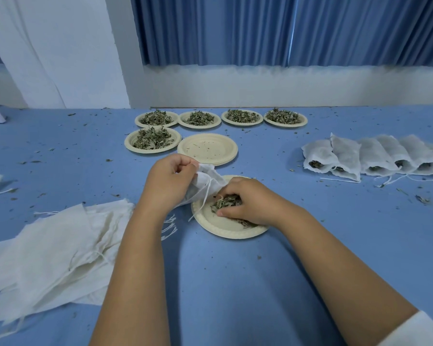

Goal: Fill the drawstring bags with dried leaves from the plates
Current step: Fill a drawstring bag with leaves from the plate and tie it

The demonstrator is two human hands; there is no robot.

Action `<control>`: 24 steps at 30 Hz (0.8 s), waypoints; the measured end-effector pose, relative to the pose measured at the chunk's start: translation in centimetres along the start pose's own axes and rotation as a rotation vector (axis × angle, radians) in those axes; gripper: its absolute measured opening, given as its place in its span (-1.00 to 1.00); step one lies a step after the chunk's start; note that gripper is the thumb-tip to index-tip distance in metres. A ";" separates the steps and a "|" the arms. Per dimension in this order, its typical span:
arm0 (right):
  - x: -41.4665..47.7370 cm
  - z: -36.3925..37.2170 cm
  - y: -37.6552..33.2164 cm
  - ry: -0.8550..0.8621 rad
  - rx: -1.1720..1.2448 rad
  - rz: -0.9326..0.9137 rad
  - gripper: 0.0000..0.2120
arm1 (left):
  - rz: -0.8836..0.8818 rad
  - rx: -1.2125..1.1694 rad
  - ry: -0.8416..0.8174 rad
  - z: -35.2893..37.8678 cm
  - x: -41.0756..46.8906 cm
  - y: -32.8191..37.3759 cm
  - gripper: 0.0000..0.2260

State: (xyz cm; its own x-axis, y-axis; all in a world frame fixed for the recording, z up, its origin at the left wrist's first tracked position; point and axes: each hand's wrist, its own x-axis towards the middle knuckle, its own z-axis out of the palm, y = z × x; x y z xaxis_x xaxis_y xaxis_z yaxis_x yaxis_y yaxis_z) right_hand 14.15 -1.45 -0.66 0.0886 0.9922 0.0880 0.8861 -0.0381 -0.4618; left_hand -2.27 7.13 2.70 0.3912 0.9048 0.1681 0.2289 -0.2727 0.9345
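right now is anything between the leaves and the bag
Nothing visible: the right hand grips leaves on the near plate, right beside the bag that the left hand holds.

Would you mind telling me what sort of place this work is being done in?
Probably a small hand-packing workstation indoors: a blue-covered table holds plates of dried leaves in rows, filled bags lined up on the right, and a pile of empty bags on the left.

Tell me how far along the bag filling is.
Done: a row of filled bags lies at right, plus a stack of emptied plates. In hand: the left hand holds a bag at the near plate; the right hand gathers its leaves. Remaining: five full plates and the pile of empty bags.
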 end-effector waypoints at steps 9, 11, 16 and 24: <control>-0.4 -0.9 0.7 0.165 0.183 0.157 -0.85 | 0.044 -0.062 0.014 0.2 -0.6 0.5 -0.90; -0.5 -1.5 0.8 0.220 0.237 0.185 -0.88 | 0.060 -0.060 0.011 0.2 -0.6 0.6 -0.91; -0.9 -2.8 0.8 0.321 0.477 0.245 -0.90 | 0.060 0.001 -0.014 0.9 -0.6 0.6 -0.91; -1.4 -3.7 0.1 0.300 0.764 0.242 -0.73 | 0.081 0.089 0.023 2.1 -0.4 0.5 -0.87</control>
State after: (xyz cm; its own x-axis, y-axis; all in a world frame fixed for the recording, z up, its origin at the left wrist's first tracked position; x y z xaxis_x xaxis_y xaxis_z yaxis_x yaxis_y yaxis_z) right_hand 15.84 -3.32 2.44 0.4479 0.8895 0.0903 0.2871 -0.0474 -0.9567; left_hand -0.42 5.92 2.41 0.3913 0.8856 0.2501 0.2758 -0.3721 0.8863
